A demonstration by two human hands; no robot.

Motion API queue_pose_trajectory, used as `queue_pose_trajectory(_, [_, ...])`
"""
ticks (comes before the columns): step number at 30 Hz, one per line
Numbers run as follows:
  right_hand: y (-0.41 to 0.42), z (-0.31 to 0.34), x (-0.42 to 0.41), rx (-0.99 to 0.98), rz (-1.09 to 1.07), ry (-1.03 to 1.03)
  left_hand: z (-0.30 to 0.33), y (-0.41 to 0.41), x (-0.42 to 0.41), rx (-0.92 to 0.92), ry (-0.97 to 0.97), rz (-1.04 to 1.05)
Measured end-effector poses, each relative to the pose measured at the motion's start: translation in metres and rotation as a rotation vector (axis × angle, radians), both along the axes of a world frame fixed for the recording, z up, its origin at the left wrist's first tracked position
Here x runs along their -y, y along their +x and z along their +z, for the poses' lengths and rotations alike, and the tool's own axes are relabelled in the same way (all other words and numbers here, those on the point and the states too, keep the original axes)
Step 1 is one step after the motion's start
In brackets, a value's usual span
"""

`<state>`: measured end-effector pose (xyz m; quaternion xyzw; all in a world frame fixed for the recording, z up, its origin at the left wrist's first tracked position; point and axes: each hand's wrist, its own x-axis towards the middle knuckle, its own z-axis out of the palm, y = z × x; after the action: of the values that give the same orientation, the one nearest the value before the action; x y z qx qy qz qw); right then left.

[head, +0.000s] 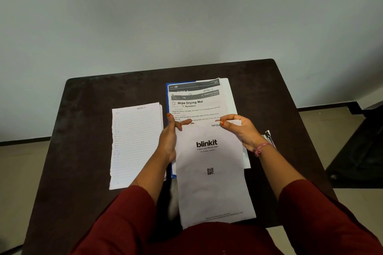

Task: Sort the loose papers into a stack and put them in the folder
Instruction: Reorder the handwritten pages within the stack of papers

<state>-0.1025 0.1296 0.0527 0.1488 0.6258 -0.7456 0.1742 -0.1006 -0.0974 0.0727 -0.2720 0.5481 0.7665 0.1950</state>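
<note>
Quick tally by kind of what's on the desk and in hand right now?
Paper groups: 3 (blinkit sheet, lined stack, printed pile)
Blue folder: 1
Pen-like item: 1
Total: 5

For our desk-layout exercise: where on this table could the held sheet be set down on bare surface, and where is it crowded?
Bare table lies left of the lined pages and along the far edge behind them. The middle right is crowded: printed sheets cover the blue folder, and both hands, left and right, hold the blinkit sheet over them.
</note>
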Motion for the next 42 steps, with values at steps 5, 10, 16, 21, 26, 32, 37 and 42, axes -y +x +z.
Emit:
queue_pose_trajectory(5, [-0.006,0.002,0.001,0.000,0.011,0.019,0.001,-0.002,-0.003,-0.019,-0.076,0.047])
queue_pose_trajectory(10, [-0.010,0.001,0.002,-0.017,0.009,0.043,-0.002,-0.006,-0.004,-0.012,-0.093,0.076])
queue_pose_trajectory(16, [-0.012,-0.003,0.003,-0.050,0.018,0.065,-0.011,-0.009,-0.003,-0.021,-0.101,0.098])
queue_pose_trajectory(21, [-0.013,0.002,-0.002,-0.030,0.005,0.070,-0.007,-0.001,0.005,-0.061,-0.140,0.036])
queue_pose_trajectory(26, [-0.012,0.002,-0.008,-0.009,-0.007,0.058,-0.015,0.029,0.013,-0.053,-0.303,-0.068])
queue_pose_trajectory(32, [-0.007,0.000,-0.009,0.010,-0.009,0.067,-0.038,0.050,0.012,0.010,-0.202,0.038])
queue_pose_trajectory(37, [-0.001,-0.002,-0.008,-0.027,-0.027,0.139,-0.048,0.051,0.003,0.049,-0.203,0.147])
queue_pose_trajectory(42, [0.006,-0.001,-0.022,-0.077,-0.018,0.325,-0.041,0.048,-0.013,0.034,-0.338,0.204])
